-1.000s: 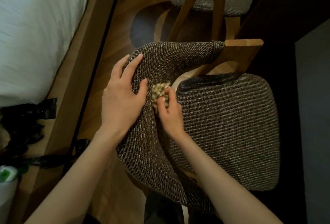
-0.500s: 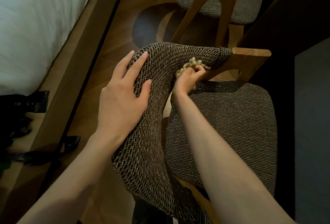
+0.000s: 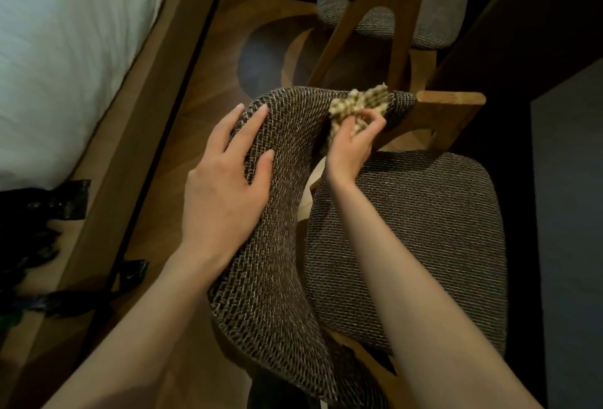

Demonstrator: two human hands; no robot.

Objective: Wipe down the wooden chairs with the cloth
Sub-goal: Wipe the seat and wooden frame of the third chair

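Note:
Below me stands a wooden chair [image 3: 450, 108] with a dark woven backrest [image 3: 280, 245] and a padded seat [image 3: 424, 239]. My left hand [image 3: 225, 186] rests flat on the outer side of the backrest, fingers spread. My right hand [image 3: 350, 144] grips a crumpled beige checked cloth [image 3: 359, 103] against the far end of the backrest, close to the bare wooden post. Part of the cloth is hidden under my fingers.
A second chair [image 3: 391, 17] with wooden legs and a grey seat stands beyond. A bed with white bedding [image 3: 58, 49] and a wooden frame [image 3: 156, 88] runs along the left. Black bags [image 3: 29, 222] lie at the lower left. A dark table edge [image 3: 522, 33] is on the right.
My right hand has carried the cloth from the middle of the backrest's inner side up to its far end near the wooden post. My left hand has stayed on the backrest.

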